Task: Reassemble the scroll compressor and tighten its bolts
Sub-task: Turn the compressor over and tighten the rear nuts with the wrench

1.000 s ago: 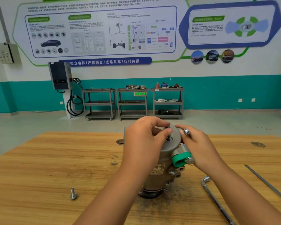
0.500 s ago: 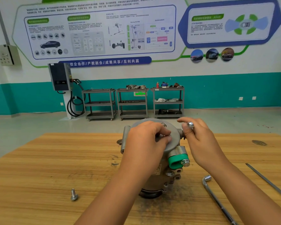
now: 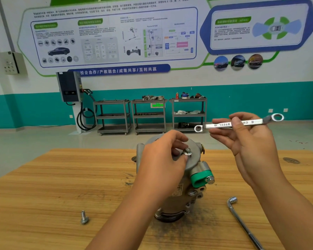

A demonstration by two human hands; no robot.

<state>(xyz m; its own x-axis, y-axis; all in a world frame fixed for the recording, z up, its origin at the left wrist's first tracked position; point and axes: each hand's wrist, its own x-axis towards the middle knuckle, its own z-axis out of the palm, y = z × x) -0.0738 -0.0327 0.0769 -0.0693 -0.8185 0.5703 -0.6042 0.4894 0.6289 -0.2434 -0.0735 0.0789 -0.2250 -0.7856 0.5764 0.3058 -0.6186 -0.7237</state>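
Now, the fingers (image 3: 178, 137) of your left hand (image 3: 161, 159) curl over the top of the end cover (image 3: 194, 156), and with the thumb they pinch the flanged bolt (image 3: 187, 152), which stands upright on that cover. How deep it sits in its hole cannot be told.

Your right hand (image 3: 253, 147) is raised, palm towards you. Its fingers and thumb grip the ring spanner (image 3: 222, 125) near the middle of the shank, so both ring ends stick out. The spanner lies almost level, up and to the right of the cover and touching nothing but your hand.

Under your left hand the scroll compressor (image 3: 181, 193) stands on end in the middle of the wooden worktop (image 3: 43, 195) – cover uppermost, leaning a little towards the right. A green cap (image 3: 199, 178) with a hex bolt head beside it sits on its right flank.

A loose bolt (image 3: 84, 217) stands head down on the worktop to the left, well apart from the compressor. An L-shaped socket wrench (image 3: 242, 224) lies to the right – socket end nearest the compressor.
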